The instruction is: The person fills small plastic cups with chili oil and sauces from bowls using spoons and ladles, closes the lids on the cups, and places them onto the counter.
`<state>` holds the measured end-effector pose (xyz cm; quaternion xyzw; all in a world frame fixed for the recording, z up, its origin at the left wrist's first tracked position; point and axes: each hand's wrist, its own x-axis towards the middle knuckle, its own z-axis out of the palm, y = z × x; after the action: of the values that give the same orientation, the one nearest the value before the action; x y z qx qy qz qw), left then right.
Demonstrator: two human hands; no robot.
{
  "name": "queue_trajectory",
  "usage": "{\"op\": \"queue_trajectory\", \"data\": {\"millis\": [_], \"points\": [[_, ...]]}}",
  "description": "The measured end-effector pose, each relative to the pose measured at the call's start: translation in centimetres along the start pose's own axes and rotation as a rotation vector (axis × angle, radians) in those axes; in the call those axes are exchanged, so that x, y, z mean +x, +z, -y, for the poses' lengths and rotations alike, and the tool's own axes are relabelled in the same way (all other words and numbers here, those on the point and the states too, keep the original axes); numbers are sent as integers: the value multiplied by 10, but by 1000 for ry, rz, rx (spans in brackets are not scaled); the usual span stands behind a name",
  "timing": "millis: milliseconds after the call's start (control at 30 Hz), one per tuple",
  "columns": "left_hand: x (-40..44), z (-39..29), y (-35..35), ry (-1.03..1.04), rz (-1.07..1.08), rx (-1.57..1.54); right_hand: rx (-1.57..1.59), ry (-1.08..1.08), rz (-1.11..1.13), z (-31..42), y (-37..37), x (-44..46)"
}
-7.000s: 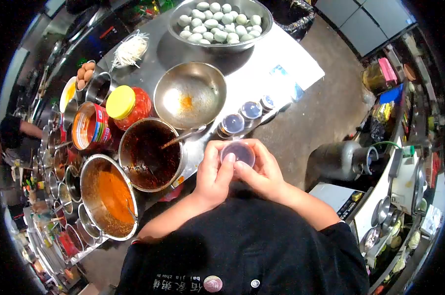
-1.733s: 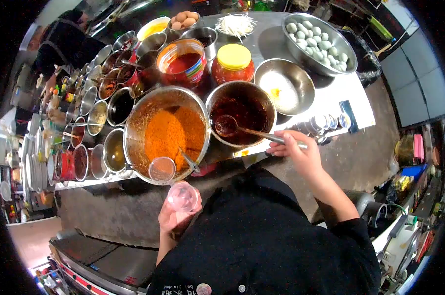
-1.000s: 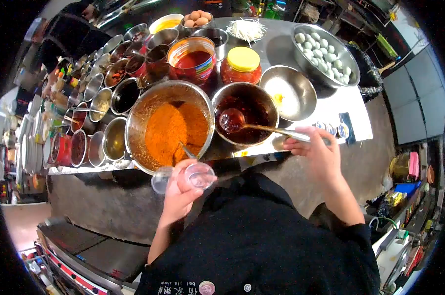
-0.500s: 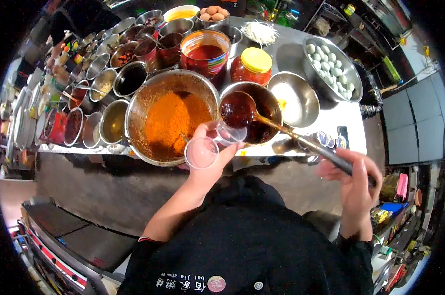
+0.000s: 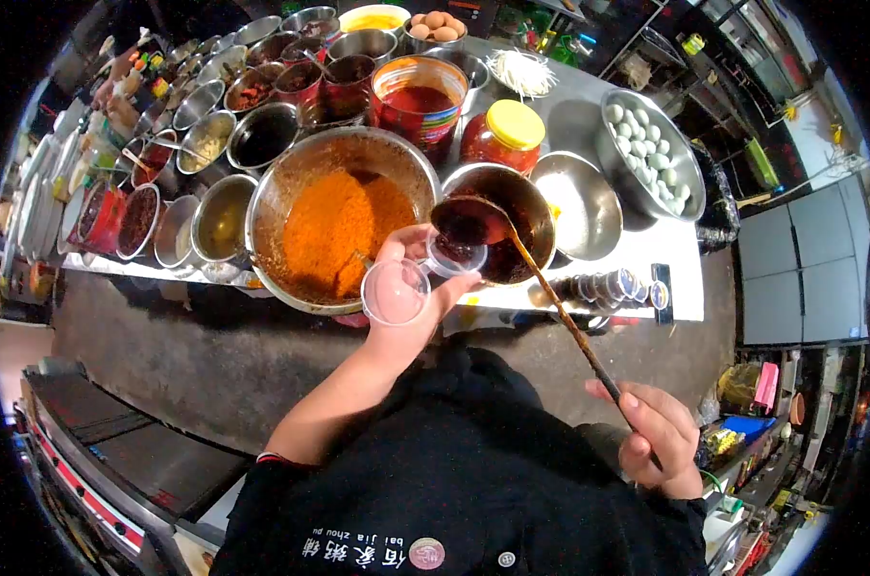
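My left hand (image 5: pixel 411 312) is closed round a small clear plastic cup (image 5: pixel 457 257), with a round clear lid (image 5: pixel 397 293) at its left side. Dark red sauce shows in the cup. Over the cup's rim tilts the bowl of a long-handled ladle (image 5: pixel 469 219), dark sauce in it. My right hand (image 5: pixel 658 434) grips the far end of the ladle's handle. Just behind the cup stands a metal pot (image 5: pixel 541 206) of dark sauce. To the left is a large metal bowl (image 5: pixel 262 211) of orange paste with a utensil in it.
Farther back are a yellow-lidded jar (image 5: pixel 514 125), a red sauce tin (image 5: pixel 418 101) and a bowl of pale eggs (image 5: pixel 646 158). A shallow metal bowl (image 5: pixel 593 206) and small filled cups (image 5: pixel 622 285) are on the right. Many sauce containers crowd the left. A stove-like unit (image 5: pixel 137 451) stands lower left.
The ladle has come up from the dark pot to the cup and tipped over it. My right hand has moved down and right; my left hand has moved right beside the pot.
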<state>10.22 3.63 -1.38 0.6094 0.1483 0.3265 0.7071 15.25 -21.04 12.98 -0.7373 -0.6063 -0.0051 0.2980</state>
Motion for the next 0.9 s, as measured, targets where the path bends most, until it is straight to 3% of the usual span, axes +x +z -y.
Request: {"op": "queue_trajectory", "data": {"millis": [167, 367, 533, 600, 633, 700, 767, 833, 900], "points": [[-2, 12, -6, 120, -6, -40, 35, -59, -73, 7, 13, -5], [0, 8, -13, 71, 18, -95, -40, -212, 40, 2, 21, -3], [4, 5, -11, 65, -27, -18, 41, -151, 14, -11, 23, -10], [6, -4, -9, 81, -62, 113, 224, 78, -226, -27, 29, -18], [8, -6, -8, 91, -81, 122, 234, 58, -221, -32, 31, -15], [11, -8, -6, 83, -70, 169, 970, 675, -668, -36, 38, -1], [13, -4, -4, 62, -87, 128, 1104, 847, -746, -63, 30, 6], [14, -6, 0, 146, -91, 90, 1176, 846, -838, -87, 30, 6], [11, -9, 0, 96, -116, 106, 1084, 688, -675, -111, 30, -1]]}}
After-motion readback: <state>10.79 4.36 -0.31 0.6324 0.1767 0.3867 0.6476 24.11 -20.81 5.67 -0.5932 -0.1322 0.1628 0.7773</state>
